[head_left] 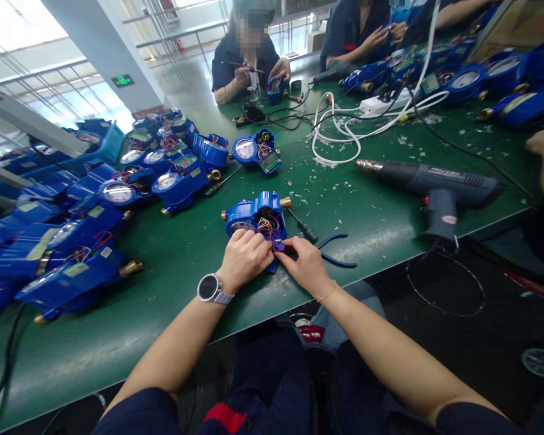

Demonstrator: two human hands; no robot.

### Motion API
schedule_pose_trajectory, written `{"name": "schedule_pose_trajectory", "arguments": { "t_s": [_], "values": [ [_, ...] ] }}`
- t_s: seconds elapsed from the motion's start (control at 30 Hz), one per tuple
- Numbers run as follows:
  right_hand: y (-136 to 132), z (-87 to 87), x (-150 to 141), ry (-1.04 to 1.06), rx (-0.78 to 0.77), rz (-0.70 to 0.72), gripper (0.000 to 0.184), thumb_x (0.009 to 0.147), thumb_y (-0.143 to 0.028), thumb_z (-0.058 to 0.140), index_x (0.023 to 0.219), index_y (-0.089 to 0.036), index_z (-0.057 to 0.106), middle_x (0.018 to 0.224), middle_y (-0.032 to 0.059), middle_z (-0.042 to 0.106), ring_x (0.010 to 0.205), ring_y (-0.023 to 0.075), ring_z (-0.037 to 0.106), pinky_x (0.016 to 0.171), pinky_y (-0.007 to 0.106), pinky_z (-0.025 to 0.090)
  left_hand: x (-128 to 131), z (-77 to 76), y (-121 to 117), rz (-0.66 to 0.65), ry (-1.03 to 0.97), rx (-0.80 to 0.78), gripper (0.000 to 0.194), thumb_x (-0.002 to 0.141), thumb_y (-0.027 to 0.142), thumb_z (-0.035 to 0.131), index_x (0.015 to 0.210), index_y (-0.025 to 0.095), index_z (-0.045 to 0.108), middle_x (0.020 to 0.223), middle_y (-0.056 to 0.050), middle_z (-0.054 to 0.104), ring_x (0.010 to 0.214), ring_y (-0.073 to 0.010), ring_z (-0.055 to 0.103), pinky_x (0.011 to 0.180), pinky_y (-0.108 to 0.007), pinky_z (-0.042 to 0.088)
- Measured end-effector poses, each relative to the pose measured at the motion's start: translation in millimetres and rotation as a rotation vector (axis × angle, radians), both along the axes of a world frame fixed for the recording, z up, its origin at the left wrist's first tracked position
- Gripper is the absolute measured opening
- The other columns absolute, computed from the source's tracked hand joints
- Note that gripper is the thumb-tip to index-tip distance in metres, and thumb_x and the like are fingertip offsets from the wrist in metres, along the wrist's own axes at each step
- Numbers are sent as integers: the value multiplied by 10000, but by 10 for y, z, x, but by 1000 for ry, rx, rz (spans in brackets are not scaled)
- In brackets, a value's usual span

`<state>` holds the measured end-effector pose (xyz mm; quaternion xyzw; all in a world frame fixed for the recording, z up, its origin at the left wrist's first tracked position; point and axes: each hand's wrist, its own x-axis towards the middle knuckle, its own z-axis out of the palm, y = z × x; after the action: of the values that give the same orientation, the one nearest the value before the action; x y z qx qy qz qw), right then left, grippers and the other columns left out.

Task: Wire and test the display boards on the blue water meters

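Observation:
A blue water meter (254,212) with its cover off lies near the front edge of the green table (172,290), coloured wires showing inside. My left hand (243,257), a watch on its wrist, rests on the meter's near side with fingers curled at the wires. My right hand (304,264) pinches a small blue part (278,246) at the wire bundle, fingertips meeting the left hand's. Blue-handled pliers (335,251) and a screwdriver (304,228) lie just right of the meter.
A dark heat gun (430,184) lies at the right. White cable (344,130) and a power strip (381,104) sit behind it. Many blue meters (81,235) crowd the left side. Two other people (249,57) work at the far end.

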<state>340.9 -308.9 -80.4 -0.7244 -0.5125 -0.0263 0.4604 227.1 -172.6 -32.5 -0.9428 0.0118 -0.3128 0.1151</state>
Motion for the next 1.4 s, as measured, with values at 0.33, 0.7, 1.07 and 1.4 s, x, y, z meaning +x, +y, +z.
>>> {"name": "schedule_pose_trajectory", "arguments": {
  "t_s": [0.33, 0.7, 1.07, 1.4],
  "values": [
    [-18, -36, -3, -91, -42, -17, 206, 988, -338, 517, 973, -181, 651, 882, 71, 714, 805, 225, 653, 736, 344, 494, 26, -93, 20, 14, -110, -98, 179, 839, 166, 606, 666, 200, 638, 604, 2, 609, 613, -162, 518, 664, -331, 388],
    [50, 22, -30, -98, -39, -21, 174, 901, -325, 651, 948, -173, 581, 884, 78, 667, 832, 232, 636, 728, 335, 496, -85, -172, 12, 44, -75, -266, 82, 888, 217, 614, 849, 200, 683, 765, -16, 695, 721, -188, 563, 719, -351, 408],
    [80, 80, -50, -38, -111, -66, 260, 991, -322, 433, 820, -195, 582, 836, 87, 656, 778, 216, 611, 665, 305, 406, -30, -191, -45, 110, -55, -306, 138, 897, 310, 620, 810, 216, 670, 766, -28, 660, 763, -207, 550, 735, -367, 389],
    [71, 32, -37, 437, 6, -101, 204, 953, -355, 401, 921, -212, 542, 806, 43, 650, 691, 186, 594, 639, 304, 423, 72, -175, -119, 138, -73, -273, 172, 897, 266, 598, 737, 226, 648, 719, -13, 637, 771, -207, 521, 760, -377, 340]
  ]
}}
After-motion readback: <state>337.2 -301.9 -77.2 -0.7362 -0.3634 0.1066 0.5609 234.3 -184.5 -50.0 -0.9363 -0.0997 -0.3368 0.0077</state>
